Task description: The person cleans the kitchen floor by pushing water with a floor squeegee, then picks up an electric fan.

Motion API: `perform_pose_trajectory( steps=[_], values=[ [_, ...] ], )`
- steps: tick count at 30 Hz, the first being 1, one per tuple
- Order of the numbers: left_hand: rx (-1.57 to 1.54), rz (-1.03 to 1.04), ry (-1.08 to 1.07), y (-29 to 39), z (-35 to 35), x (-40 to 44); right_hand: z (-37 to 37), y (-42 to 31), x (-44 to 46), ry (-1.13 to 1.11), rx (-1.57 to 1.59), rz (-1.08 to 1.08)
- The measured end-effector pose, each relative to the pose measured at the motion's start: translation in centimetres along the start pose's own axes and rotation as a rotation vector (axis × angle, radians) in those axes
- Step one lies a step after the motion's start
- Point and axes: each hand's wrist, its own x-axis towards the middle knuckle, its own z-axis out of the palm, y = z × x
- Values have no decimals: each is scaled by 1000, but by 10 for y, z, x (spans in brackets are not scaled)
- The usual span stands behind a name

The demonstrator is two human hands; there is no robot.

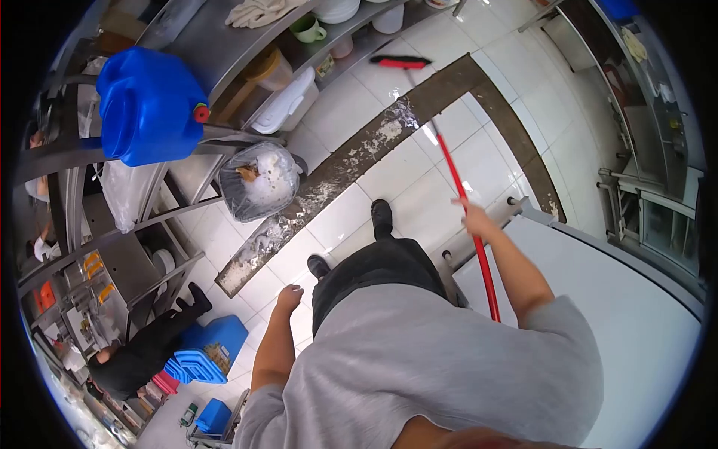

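A broom with a long red handle [453,166] and a red and black head [400,62] slants across the floor. Its head is on the white tiles near the shelves at the top. My right hand [477,221] is closed around the upper handle, whose end passes by my right forearm. At my left side hangs my left hand [290,297], fingers curled in and nothing visible in them. Between my shoes and the shelves, a brown strip [348,166] set in the tiles carries white residue and debris, thickest toward its lower left end.
A lined trash bin [259,182] holding waste stands left of the strip, beneath a blue jug [149,106]. A white-topped counter [583,299] is close on my right. At lower left a person in black [142,346] bends near a blue bin [224,344].
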Motion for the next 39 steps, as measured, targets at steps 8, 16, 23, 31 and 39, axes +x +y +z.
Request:
perform_pose_trajectory(
  steps=[8,16,23,31,39],
  values=[
    [-192,238,95,131,-15,28,-33,-78,-203,-291,39,139],
    [-179,141,23,132,8,7,13,-87,34,-101,-61,-126],
    [-101,13,78,40,18,-29,61,-114,100,21,-82,21],
    [-206,60,65,8,22,-10,114,27,-43,106,-481,-286],
    [-311,228,54,-54,10,19,133,-123,-235,-66,107,233]
  ],
)
